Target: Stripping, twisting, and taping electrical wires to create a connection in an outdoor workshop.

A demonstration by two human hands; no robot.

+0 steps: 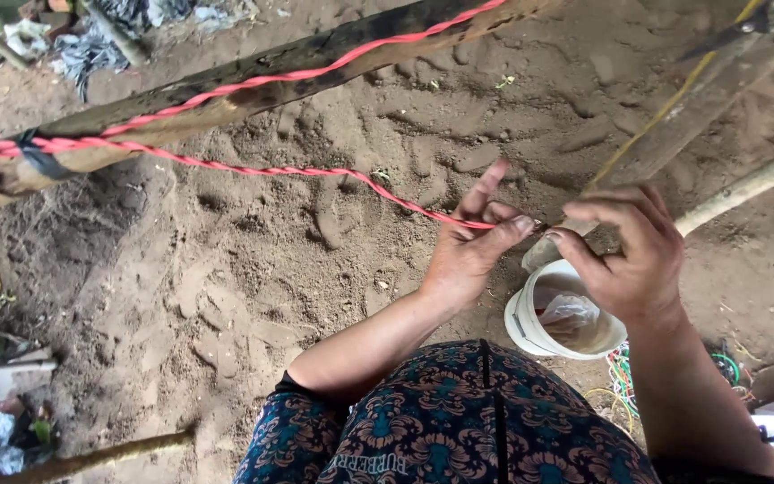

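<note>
**Twisted red cord pinched between two hands above sandy ground**

Centre right of the frame: the left hand (469, 255) pinches the end of a twisted red cord (253, 168) between thumb and bent fingers, its index finger raised and extended. Just beside it, the right hand (627, 251) has its fingertips pressed together on the same cord end, where the two hands nearly meet. From this point the cord runs taut toward the upper left, where it is bound by a dark wrap to a rough wooden pole (226, 99) that crosses the top of the frame; a second length of red cord lies along that pole. Below the hands, lower right, a white bucket (521, 327) stands on the sandy ground (226, 296), with crumpled clear plastic inside. A tangle of coloured wires (624, 381) lies just beside the bucket. Patterned dark fabric (459, 430) fills the bottom centre.
</note>
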